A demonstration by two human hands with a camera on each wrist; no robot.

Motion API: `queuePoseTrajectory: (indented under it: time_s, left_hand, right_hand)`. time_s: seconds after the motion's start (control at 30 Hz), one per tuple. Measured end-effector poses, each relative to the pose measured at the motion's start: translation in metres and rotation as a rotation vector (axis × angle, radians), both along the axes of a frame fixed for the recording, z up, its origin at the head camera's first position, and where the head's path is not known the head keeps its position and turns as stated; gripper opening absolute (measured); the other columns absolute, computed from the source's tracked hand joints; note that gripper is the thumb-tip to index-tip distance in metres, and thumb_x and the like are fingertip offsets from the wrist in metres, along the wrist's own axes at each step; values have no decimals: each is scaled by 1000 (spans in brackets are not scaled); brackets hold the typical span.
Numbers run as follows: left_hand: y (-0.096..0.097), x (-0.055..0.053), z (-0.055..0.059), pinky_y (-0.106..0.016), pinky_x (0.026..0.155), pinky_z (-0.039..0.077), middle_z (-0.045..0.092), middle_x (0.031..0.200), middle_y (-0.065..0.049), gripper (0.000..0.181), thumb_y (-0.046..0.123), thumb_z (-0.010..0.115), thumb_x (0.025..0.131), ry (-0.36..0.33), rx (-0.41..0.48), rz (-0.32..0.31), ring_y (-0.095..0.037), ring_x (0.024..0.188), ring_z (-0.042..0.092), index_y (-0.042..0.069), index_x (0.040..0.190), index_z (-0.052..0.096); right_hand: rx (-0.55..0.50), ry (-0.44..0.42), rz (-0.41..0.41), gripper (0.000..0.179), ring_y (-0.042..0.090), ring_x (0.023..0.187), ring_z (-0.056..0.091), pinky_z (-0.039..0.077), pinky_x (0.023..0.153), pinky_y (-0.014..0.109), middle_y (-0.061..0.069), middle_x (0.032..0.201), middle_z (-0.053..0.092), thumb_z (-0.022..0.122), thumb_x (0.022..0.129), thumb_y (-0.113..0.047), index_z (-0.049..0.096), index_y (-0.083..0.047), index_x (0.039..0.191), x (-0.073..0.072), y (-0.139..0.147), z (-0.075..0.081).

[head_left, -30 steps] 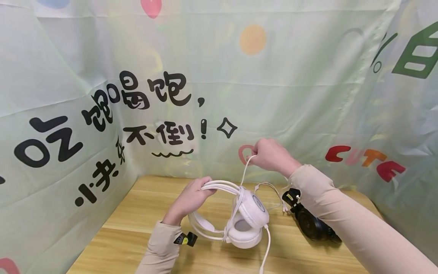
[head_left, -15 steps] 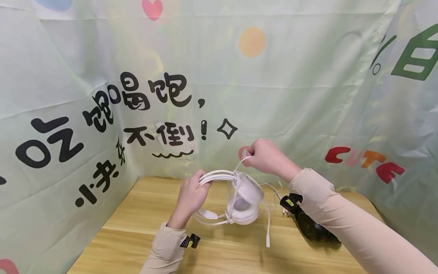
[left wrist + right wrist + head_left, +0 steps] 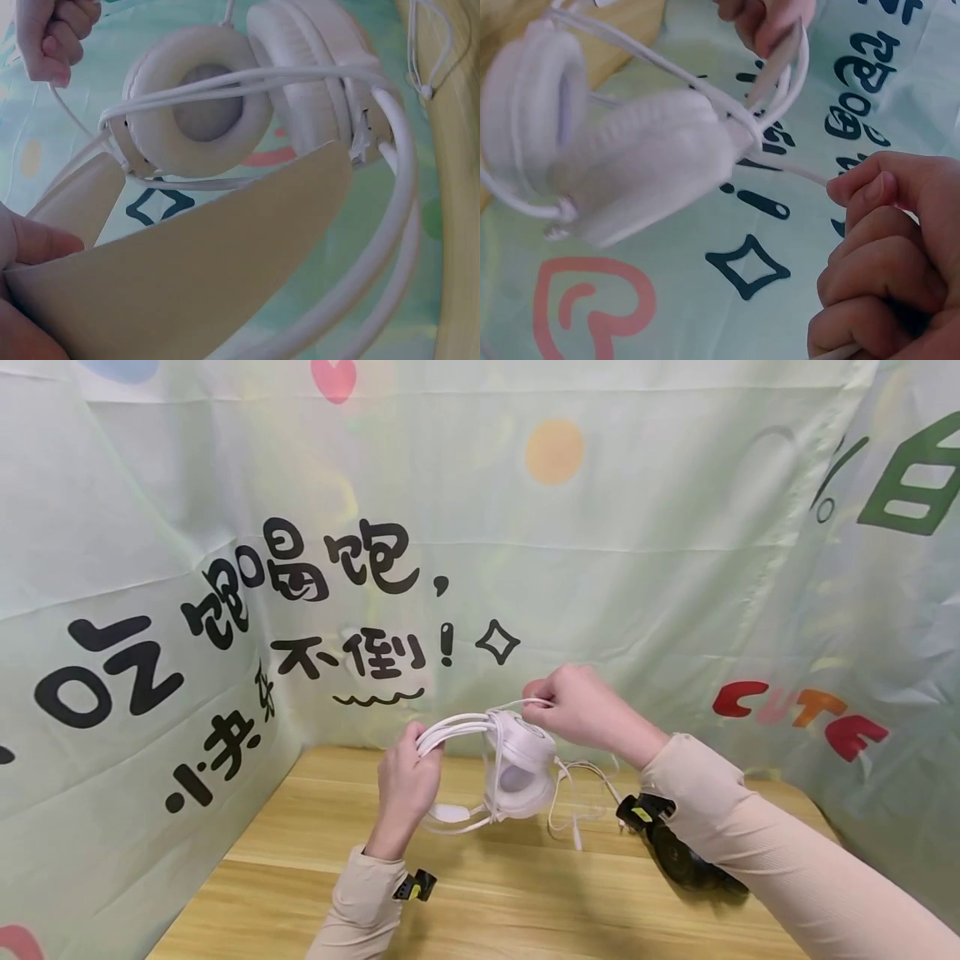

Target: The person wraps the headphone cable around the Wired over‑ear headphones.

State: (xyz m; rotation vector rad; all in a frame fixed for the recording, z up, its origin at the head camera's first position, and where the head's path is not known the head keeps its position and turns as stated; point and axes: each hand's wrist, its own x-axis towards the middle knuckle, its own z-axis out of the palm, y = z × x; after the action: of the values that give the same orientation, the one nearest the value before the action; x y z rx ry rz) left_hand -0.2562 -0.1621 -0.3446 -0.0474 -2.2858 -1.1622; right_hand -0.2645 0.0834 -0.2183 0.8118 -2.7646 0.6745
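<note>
White over-ear headphones (image 3: 522,743) are held up above the table, ear cups toward the right. My left hand (image 3: 408,781) grips them by the headband (image 3: 195,277), the thumb on the band's inner side in the left wrist view. White cable strands (image 3: 247,77) run across the ear cups and pass around the frame. At the upper right of the headphones, my right hand (image 3: 588,710) pinches a length of the white cable (image 3: 801,171) between thumb and index finger. That length is stretched out from the headphones. A loose cable end (image 3: 577,833) dangles below the ear cups.
A black object like headphones (image 3: 690,860), partly hidden by the right forearm, lies on the wooden table (image 3: 480,910). Near it is a thin white cable (image 3: 596,770). A printed cloth (image 3: 637,593) closes off the back and sides.
The headphones have risen and shifted left and back with my left hand. The cable at my right hand has swung from steep to nearly level, while that hand has stayed almost in place.
</note>
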Motion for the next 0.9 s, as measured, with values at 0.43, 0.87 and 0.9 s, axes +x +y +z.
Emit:
queuePoseTrajectory:
  time_s: [0.43, 0.87, 0.9]
  left_hand:
    - [-18, -15, -10, -52, 77, 48, 69, 84, -15, 19, 22, 61, 101, -13, 64, 126, -39, 80, 65, 7, 108, 68]
    - [-23, -23, -12, -38, 77, 40, 60, 84, -10, 19, 22, 60, 103, -56, 241, 80, -32, 85, 57, 5, 108, 69]
    - [-24, -23, -13, -38, 77, 40, 59, 85, -10, 20, 22, 60, 103, -58, 250, 79, -32, 85, 56, 5, 108, 69]
  right_hand:
    - [-18, -10, -10, 44, 8, 53, 28, 27, 55, 25, -11, 55, 27, 61, 93, -19, 31, -23, 60, 15, 4, 1]
    - [-57, 19, 146, 31, 3, 50, 25, 24, 51, 22, -14, 54, 30, 63, 104, -23, 70, -16, 75, 32, -1, -17]
    - [-70, -1, 151, 29, 3, 50, 24, 23, 51, 22, -14, 54, 30, 61, 105, -24, 75, -16, 81, 34, -1, -19]
